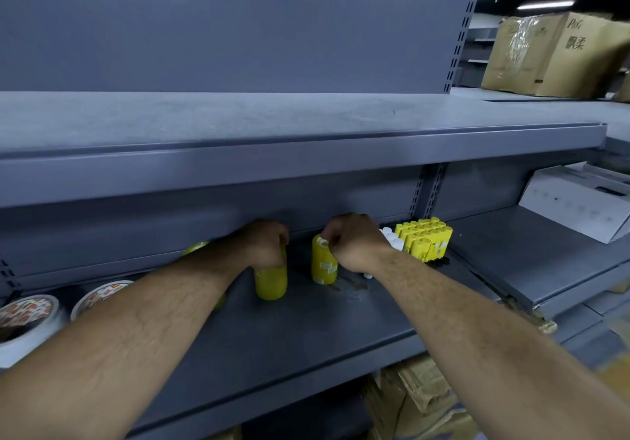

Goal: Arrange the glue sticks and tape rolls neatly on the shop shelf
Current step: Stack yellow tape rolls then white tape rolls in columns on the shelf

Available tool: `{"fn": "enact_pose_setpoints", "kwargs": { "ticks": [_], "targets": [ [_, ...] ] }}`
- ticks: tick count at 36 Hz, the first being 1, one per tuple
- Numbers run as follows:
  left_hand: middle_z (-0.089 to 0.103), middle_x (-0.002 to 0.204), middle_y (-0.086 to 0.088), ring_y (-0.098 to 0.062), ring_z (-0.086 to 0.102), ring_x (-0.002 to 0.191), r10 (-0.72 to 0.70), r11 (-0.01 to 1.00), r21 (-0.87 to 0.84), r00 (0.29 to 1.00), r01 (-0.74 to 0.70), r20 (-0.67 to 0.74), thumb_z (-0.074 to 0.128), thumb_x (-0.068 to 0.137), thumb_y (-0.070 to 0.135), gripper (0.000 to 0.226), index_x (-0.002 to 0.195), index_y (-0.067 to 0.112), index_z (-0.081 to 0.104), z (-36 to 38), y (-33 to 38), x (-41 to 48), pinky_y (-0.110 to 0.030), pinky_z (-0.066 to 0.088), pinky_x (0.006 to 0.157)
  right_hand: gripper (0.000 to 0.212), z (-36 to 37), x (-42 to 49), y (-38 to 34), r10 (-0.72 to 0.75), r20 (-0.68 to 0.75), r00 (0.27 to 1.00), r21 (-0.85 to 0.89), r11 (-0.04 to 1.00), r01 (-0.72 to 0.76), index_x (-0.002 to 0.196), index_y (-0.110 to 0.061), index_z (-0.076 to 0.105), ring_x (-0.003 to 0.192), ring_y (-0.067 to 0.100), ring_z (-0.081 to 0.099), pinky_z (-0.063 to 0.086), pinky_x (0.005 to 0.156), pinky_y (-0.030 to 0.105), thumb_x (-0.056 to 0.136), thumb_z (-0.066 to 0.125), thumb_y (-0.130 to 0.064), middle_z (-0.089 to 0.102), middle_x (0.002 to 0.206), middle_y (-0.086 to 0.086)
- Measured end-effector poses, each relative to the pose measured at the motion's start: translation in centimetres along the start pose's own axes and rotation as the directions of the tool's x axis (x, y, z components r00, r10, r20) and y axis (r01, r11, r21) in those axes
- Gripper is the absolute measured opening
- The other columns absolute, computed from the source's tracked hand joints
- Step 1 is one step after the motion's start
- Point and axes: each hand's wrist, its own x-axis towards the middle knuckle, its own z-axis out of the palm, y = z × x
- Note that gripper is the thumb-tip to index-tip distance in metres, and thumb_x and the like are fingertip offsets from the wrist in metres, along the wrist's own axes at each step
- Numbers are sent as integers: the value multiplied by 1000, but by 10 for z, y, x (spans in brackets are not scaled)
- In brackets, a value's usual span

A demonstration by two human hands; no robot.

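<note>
Clasping one glue stick (271, 281), the left hand (266, 245); right hand (354, 243) pinches another glue stick (324, 266) — grey shelf (306, 334), cardboard box (552, 54) far right.

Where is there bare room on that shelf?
The grey metal shelf is bare in front of the two yellow cylinders that the left hand and right hand grip, out to its front lip. Crowded: yellow glue-stick block rear right, white tape rolls far left.
</note>
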Motion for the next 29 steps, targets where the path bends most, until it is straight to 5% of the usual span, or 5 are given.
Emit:
{"fn": "enact_pose_setpoints", "kwargs": {
  "ticks": [19,29],
  "targets": [
    [56,109,7,-11,56,90,-1,999,47,995,-4,104,75,75,15,54,126,29,61,-6,4,-1,-17,40,53,33,2,-7,5,9,15,1000,6,1000,-9,109,-22,74,108,18,64,51,88,21,91,51,-7,69,120,-2],
    [61,118,5,-12,58,94,8,994,111,994,-21,113,75,78,21,48,124,28,64,-4,9,4,-20,47,69,34,1,-9,6,12,12,1000,12,1000,-12,109,-21,75,106,15,64,45,79,15,89,52,-6,69,119,-3]
  ]
}}
